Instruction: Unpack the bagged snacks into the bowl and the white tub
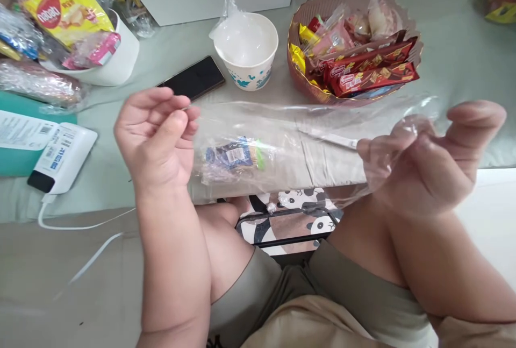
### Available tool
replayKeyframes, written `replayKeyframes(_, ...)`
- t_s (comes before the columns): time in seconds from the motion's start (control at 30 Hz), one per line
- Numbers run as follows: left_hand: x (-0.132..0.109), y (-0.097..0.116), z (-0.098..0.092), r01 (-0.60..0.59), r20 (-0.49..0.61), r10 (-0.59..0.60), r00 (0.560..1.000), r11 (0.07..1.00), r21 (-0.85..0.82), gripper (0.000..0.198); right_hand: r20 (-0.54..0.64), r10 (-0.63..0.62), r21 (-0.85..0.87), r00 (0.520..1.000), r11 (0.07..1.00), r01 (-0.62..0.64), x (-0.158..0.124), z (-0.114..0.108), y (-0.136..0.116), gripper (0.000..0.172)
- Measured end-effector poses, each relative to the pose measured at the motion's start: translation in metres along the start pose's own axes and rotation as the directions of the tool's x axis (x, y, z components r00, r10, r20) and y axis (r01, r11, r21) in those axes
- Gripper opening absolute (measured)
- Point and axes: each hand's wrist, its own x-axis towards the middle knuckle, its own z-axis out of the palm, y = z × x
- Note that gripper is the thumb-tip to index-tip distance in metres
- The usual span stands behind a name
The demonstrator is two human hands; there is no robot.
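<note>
A large clear plastic bag [282,116] stretches between my two hands above the table's front edge. My left hand [159,138] is closed, thumb pressed to the fingers, at the bag's left end. At the other end, my right hand [427,160] is closed on the bunched plastic, its upper fingers curled. A slim pointed tool with a white end [334,138] extends leftward from the right fingertips, seen through or against the film; I cannot tell whether it is a knife or scissors. Behind or inside the film lies a small blue-and-green snack packet [231,155].
Behind the bag are a black phone [197,78], a paper cup [252,71] with plastic in it, and a pink basket [298,76] of wrapped snacks. A white tub [129,57] of snacks and a white power bank [66,157] with cable lie left. A panda-print item [282,224] is below.
</note>
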Motion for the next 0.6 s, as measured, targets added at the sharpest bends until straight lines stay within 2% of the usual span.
replayKeyframes(0.1, -0.002, 0.001, -0.002, -0.128, 0.031, 0.127, 0.991, 0.991, 0.044, 0.041, -0.078, -0.08, -0.09, 0.994, 0.993, 0.073, 0.007, -0.006, 0.006, 0.021)
replayKeyframes(0.27, -0.006, -0.003, 0.001, -0.143, 0.197, 0.106, 0.975, 0.972, 0.185, 0.047, -0.018, -0.122, -0.168, 0.992, 0.979, 0.117, 0.011, -0.021, 0.023, 0.033)
replayKeyframes(0.47, -0.005, -0.009, 0.013, -0.254, 0.098, 0.236, 0.967, 0.93, 0.265, 0.029, -0.023, -0.098, -0.182, 0.995, 0.979, 0.092, 0.021, -0.025, 0.025, 0.056)
replayKeyframes(0.6, 0.0, -0.013, 0.01, -0.287, 0.068, 0.28, 0.958, 0.918, 0.275, 0.024, -0.047, -0.064, -0.151, 0.997, 0.987, 0.056, 0.03, -0.029, 0.028, 0.043)
